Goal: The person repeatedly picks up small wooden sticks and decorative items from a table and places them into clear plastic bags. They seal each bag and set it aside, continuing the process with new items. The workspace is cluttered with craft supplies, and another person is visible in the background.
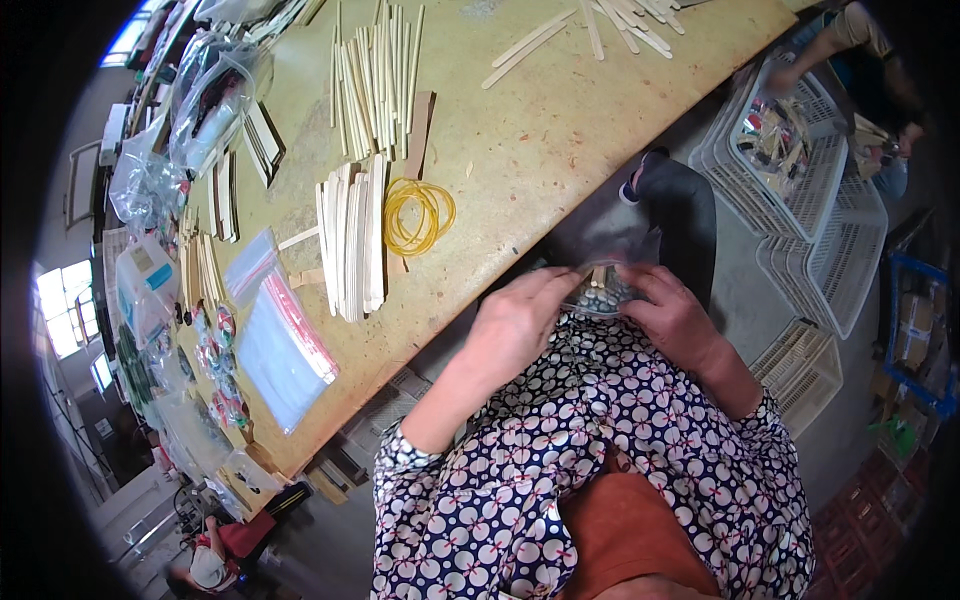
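Over my lap, beside the table's edge, I hold a see-through plastic bag (603,296) with both hands. Small light and dark pieces show inside it, too small to name. My left hand (522,318) pinches the bag's left side, fingers pressed together. Thumb and fingers of my right hand (670,312) close on its right side. On the table to the left lie a stack of flat wooden sticks (350,245), a loose coil of yellow rubber bands (418,217) and a pile of zip bags (284,350) with red-striped tops.
Thin wooden sticks (375,85) and scattered flat sticks (630,22) lie farther back on the table (510,150). Filled plastic bags (205,95) crowd its left side. White plastic baskets (790,160) stand on the floor at right, near another person's arm (825,48).
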Action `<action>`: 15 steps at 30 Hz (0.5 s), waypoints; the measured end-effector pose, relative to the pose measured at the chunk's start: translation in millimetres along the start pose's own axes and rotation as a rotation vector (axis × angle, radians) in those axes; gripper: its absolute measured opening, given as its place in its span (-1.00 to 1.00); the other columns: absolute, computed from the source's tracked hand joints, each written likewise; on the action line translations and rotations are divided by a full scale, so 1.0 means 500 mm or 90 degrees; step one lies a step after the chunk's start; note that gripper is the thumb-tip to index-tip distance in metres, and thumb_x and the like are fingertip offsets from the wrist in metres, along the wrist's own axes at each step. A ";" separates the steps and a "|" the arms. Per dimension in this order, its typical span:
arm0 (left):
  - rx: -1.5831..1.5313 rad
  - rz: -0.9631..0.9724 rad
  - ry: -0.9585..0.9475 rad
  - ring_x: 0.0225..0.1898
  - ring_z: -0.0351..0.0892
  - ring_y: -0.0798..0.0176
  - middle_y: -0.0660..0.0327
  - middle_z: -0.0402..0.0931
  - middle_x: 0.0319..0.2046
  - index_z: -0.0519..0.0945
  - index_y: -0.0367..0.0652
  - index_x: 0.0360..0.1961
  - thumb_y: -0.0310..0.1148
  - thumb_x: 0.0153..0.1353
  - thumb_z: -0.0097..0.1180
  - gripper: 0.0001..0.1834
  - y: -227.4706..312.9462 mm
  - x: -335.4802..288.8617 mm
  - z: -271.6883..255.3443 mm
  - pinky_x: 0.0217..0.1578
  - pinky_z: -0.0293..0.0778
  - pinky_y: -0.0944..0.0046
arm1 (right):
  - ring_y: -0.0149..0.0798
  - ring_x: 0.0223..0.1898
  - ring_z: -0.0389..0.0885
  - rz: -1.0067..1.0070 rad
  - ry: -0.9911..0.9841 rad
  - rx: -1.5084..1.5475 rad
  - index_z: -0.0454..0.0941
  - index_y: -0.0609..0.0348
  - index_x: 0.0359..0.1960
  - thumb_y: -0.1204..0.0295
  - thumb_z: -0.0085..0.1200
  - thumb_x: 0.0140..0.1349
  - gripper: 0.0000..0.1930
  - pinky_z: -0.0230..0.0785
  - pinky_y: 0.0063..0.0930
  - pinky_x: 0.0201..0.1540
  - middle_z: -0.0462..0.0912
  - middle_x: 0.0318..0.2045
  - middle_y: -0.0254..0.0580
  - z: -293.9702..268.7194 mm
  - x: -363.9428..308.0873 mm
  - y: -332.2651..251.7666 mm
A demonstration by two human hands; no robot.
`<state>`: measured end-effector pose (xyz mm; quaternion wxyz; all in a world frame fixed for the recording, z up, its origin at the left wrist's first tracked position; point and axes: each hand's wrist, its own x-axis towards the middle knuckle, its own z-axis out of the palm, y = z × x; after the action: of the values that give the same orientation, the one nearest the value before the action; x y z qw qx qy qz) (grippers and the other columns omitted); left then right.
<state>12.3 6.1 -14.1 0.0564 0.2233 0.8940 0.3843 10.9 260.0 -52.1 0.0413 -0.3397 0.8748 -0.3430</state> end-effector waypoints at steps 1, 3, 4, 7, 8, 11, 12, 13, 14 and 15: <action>0.006 -0.018 -0.013 -0.15 0.64 -0.08 0.00 0.60 -0.16 0.58 -0.26 0.01 -0.64 0.10 0.08 -0.61 0.010 -0.002 -0.035 -0.12 0.60 0.11 | 0.05 0.15 0.52 0.003 0.004 -0.001 0.60 0.24 -0.39 0.53 0.07 0.07 -0.90 0.42 -0.19 0.19 0.57 0.10 0.03 0.001 -0.004 0.004; -0.001 -0.048 -0.050 -0.21 0.64 -0.05 0.02 0.61 -0.22 0.58 -0.26 -0.02 -0.62 0.10 0.10 -0.63 0.025 -0.017 -0.092 -0.18 0.60 0.12 | 0.04 0.13 0.53 -0.012 0.019 0.000 0.60 0.23 -0.38 0.53 0.06 0.08 -0.89 0.43 -0.19 0.17 0.57 0.10 0.00 0.008 -0.004 0.011; 0.004 -0.005 -0.029 -0.24 0.65 -0.04 0.02 0.60 -0.28 0.59 -0.26 -0.03 -0.60 0.11 0.11 -0.66 0.028 -0.023 -0.116 -0.21 0.60 0.11 | 0.03 0.11 0.54 -0.006 0.018 0.003 0.61 0.20 -0.37 0.53 0.05 0.08 -0.89 0.43 -0.18 0.18 0.58 0.10 0.00 0.016 -0.007 0.012; 0.024 0.037 -0.096 -0.26 0.67 -0.02 0.01 0.62 -0.25 0.61 -0.24 -0.09 -0.53 0.19 0.12 -0.76 0.059 0.002 -0.212 -0.22 0.62 0.10 | 0.04 0.01 0.59 -0.013 0.031 -0.054 0.67 0.13 -0.35 0.56 0.17 -0.01 -0.84 0.44 -0.14 0.13 0.66 -0.10 -0.07 0.037 -0.010 0.025; 0.024 0.036 -0.103 -0.23 0.68 -0.04 -0.01 0.63 -0.18 0.62 -0.22 -0.08 -0.48 0.24 0.12 -0.77 0.056 0.018 -0.240 -0.21 0.62 0.10 | 0.01 -0.03 0.60 -0.018 0.048 -0.043 0.68 0.11 -0.35 0.53 0.17 0.00 -0.85 0.45 -0.15 0.08 0.68 -0.17 -0.13 0.044 -0.010 0.033; 0.090 -0.048 -0.092 -0.24 0.70 0.08 0.04 0.66 -0.29 0.63 -0.20 -0.06 -0.48 0.24 0.15 -0.76 -0.005 0.105 -0.334 -0.18 0.60 0.20 | -0.05 -0.16 0.61 0.004 0.072 -0.020 0.67 0.07 -0.37 0.45 0.16 0.03 -0.88 0.47 -0.18 -0.06 0.67 -0.32 -0.21 0.049 0.005 0.046; 0.125 -0.065 -0.052 -0.24 0.70 0.09 0.05 0.67 -0.28 0.64 -0.20 -0.06 -0.49 0.24 0.14 -0.77 -0.032 0.144 -0.369 -0.18 0.59 0.20 | -0.06 -0.21 0.61 0.015 0.071 -0.012 0.67 0.06 -0.38 0.43 0.15 0.05 -0.89 0.47 -0.18 -0.11 0.66 -0.37 -0.23 0.043 0.010 0.046; 0.157 -0.083 -0.014 -0.25 0.70 0.11 0.05 0.67 -0.28 0.64 -0.20 -0.07 -0.49 0.25 0.14 -0.77 -0.066 0.189 -0.400 -0.19 0.59 0.21 | -0.07 -0.24 0.60 0.016 0.058 -0.027 0.66 0.05 -0.39 0.44 0.13 0.04 -0.90 0.46 -0.18 -0.13 0.64 -0.40 -0.24 0.041 0.013 0.047; 0.184 -0.098 0.039 -0.25 0.70 0.10 0.05 0.68 -0.27 0.63 -0.19 -0.05 -0.50 0.25 0.14 -0.75 -0.110 0.236 -0.425 -0.20 0.59 0.21 | -0.09 -0.27 0.59 0.021 0.047 -0.041 0.64 0.04 -0.40 0.44 0.12 0.03 -0.90 0.45 -0.19 -0.16 0.62 -0.43 -0.24 0.043 0.016 0.050; 0.210 -0.121 0.091 -0.25 0.70 0.09 0.04 0.68 -0.26 0.63 -0.17 -0.02 -0.50 0.25 0.14 -0.74 -0.157 0.275 -0.451 -0.20 0.59 0.20 | -0.10 -0.30 0.58 0.023 0.031 -0.051 0.63 0.03 -0.42 0.44 0.10 0.02 -0.91 0.44 -0.19 -0.19 0.60 -0.46 -0.25 0.045 0.016 0.051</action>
<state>-199.9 -129.6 97.0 -0.0088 0.1160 0.9637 0.2404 -2.6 255.6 -83.9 0.0129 -0.3167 0.8945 -0.3153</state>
